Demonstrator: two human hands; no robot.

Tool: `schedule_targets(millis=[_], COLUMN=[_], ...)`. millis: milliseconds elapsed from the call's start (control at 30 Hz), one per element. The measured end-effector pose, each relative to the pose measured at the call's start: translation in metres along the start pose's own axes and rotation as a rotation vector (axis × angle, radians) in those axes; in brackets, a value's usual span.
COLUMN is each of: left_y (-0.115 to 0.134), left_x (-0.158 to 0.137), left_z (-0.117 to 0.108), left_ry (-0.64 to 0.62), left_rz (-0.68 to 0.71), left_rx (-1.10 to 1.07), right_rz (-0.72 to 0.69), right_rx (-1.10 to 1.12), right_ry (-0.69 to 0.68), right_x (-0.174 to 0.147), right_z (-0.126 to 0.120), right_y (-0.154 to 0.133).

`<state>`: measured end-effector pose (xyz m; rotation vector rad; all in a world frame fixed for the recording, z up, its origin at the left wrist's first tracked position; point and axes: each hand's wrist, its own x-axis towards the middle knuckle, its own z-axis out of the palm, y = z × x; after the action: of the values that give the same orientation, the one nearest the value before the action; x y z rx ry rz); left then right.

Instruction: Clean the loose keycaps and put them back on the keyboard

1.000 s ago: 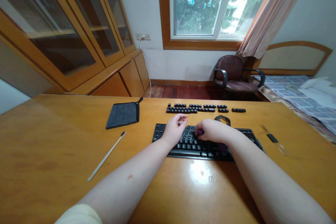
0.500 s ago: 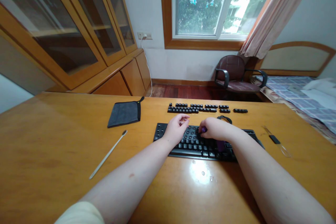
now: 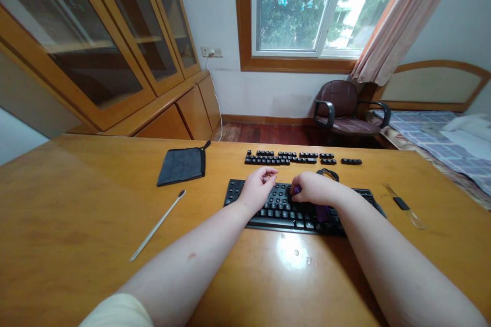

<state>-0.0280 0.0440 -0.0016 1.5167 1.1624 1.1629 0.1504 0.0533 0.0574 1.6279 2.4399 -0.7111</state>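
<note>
A black keyboard lies on the wooden desk; bare switch stems show in its upper rows, while keycaps sit in the lower ones. My left hand rests over its left part, fingers loosely bent and apart, with nothing visible in them. Over the middle of the keyboard, my right hand is closed on a small purple tool. More purple shows below that wrist; the tool's full shape is hidden by the hand. Behind the keyboard, black keycaps are lined up in rows.
A coiled black cable lies behind my right hand. To the left are a dark grey cloth pouch and a thin long-handled brush. A wire keycap puller with a black middle lies at the right. An armchair stands beyond the desk.
My right hand and the purple tool have shifted only very slightly over the same spot. The left hand stays in place.
</note>
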Motion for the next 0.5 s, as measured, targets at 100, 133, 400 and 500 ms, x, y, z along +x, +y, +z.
schedule_targets(millis=[100,133,400,500], left_y=[0.0009,0.0010,-0.0011,-0.0032], left_x=[-0.0002,-0.0003,0.0000,0.0004], left_z=[-0.0003,-0.0003,-0.0001,0.0001], left_ry=[-0.001,0.000,-0.002,-0.008], left_rz=[-0.008,-0.009,0.006,0.013], left_rx=[0.006,0.006,0.002,0.009], right_rz=[0.003,0.008,0.002,0.000], right_rx=[0.013,0.019,0.036,0.001], right_ry=[-0.007,-0.010,-0.035,-0.026], right_x=[0.0003,0.0002,-0.0004,0.0004], right_z=[0.0002,0.0001,-0.0006,0.0011], right_y=[0.0019,0.0020,-0.0003,-0.0022])
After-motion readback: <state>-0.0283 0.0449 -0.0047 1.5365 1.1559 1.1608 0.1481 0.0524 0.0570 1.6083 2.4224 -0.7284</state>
